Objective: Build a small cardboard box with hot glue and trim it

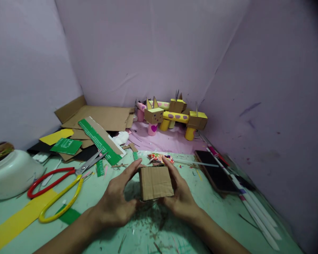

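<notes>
A small brown cardboard box (pixel 156 182) is held between my two hands, low over the front middle of the table. My left hand (pixel 120 197) grips its left side, with thumb and fingers curved round the edge. Against the right side presses my right hand (pixel 181 194), its fingertips partly hidden behind the box. Just beyond the box lies a glue gun with a colourful patterned body (pixel 160 158). Its translucent glue stick (pixel 197 162) points right. Large scissors (pixel 79 173) with one red and one yellow handle lie open to the left of my left hand.
Cardboard animal figures (pixel 153 116) stand at the back on pink cloth. Cardboard sheets (pixel 100 116) and a green strip (pixel 100 143) are piled back left. A white pot (pixel 13 173) sits far left. At right lie a dark phone (pixel 216 173) and white sticks (pixel 259 211).
</notes>
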`<state>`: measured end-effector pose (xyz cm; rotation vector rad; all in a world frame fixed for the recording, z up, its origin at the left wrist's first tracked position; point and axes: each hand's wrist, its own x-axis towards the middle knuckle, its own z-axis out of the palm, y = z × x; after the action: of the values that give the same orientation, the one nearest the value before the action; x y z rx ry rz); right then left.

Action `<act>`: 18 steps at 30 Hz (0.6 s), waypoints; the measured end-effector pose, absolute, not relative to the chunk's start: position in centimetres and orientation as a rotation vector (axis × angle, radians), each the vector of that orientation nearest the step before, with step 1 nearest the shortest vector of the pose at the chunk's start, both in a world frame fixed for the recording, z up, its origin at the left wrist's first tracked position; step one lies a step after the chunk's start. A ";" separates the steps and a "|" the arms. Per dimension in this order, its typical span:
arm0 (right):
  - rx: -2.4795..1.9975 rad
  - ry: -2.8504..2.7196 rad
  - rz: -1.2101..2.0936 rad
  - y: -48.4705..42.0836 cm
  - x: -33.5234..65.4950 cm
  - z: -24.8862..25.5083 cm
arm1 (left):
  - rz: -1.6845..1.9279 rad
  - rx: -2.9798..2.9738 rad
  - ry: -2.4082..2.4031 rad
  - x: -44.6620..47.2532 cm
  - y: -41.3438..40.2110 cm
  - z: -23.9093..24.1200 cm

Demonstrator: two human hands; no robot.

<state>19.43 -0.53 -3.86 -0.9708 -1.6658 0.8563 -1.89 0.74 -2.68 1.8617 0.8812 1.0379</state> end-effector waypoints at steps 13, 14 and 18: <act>-0.883 -1.766 0.653 -0.4 19.7 -3.9 | 1.173 2.073 0.845 -1.7 0.9 -3.1; -0.888 -1.763 0.658 -0.4 19.7 -3.8 | 1.186 2.096 0.845 -1.7 1.0 -3.0; -0.938 -1.754 0.686 -0.5 19.7 -3.6 | 1.136 2.057 0.873 -1.5 1.1 -2.2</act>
<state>19.71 -0.49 -3.58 -0.9380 -1.7541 0.6858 -1.54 1.08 -2.25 2.0567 0.8733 1.1357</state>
